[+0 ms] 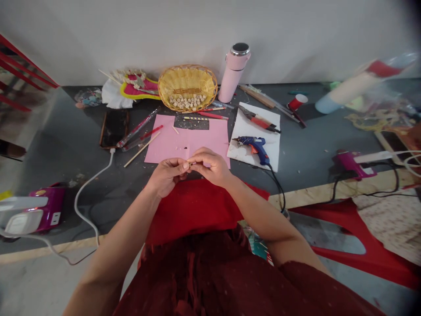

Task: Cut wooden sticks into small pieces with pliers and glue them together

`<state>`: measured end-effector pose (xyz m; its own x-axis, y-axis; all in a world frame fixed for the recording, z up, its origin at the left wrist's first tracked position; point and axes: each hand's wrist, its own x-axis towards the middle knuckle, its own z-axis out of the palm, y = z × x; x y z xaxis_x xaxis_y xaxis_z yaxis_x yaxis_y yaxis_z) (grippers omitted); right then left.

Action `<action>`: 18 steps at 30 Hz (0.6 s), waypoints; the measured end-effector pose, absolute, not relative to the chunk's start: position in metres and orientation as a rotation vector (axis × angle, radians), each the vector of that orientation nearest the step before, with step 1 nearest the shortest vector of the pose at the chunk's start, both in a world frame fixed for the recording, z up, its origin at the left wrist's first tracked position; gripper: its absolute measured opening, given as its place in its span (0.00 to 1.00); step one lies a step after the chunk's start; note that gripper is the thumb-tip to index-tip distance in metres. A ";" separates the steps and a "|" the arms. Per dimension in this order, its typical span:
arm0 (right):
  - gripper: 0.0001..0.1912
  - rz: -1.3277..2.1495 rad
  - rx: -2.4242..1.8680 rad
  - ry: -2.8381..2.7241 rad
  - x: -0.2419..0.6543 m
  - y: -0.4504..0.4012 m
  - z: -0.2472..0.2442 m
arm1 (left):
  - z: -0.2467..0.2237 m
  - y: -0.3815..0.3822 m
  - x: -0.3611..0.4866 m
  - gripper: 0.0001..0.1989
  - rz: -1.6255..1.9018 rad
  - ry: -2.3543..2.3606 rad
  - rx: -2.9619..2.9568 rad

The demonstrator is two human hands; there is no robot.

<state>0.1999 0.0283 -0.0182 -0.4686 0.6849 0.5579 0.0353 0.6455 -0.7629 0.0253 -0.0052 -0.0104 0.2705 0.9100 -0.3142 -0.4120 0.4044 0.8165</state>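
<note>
My left hand (168,175) and my right hand (210,166) meet at the near edge of a pink sheet (204,142). Both are closed, fingertips pinched around one tiny piece too small to name. Beneath my wrists lies a red cloth (197,206). Small bits and a thin wooden stick (142,149) are on and beside the sheet. Behind it stands a wicker basket (187,83) holding several small pale pieces. To the right, a blue glue gun (253,144) and red-handled pliers (258,119) rest on a white board (274,151).
A pink bottle (232,77) stands by the wall. At left are a phone (114,128), its white cable and a purple power block (52,206). A thread spool (297,102), a leaning blurred bottle (351,87) and another purple block (355,166) are at right.
</note>
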 end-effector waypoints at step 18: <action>0.08 0.862 -0.579 -1.937 0.200 0.028 -0.021 | -0.010 -0.005 0.025 0.09 0.983 0.890 0.691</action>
<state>0.1999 0.0277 -0.0207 -0.4769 0.6859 0.5497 0.0504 0.6458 -0.7619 0.0255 -0.0048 -0.0103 0.2731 0.9097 -0.3128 -0.4010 0.4032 0.8226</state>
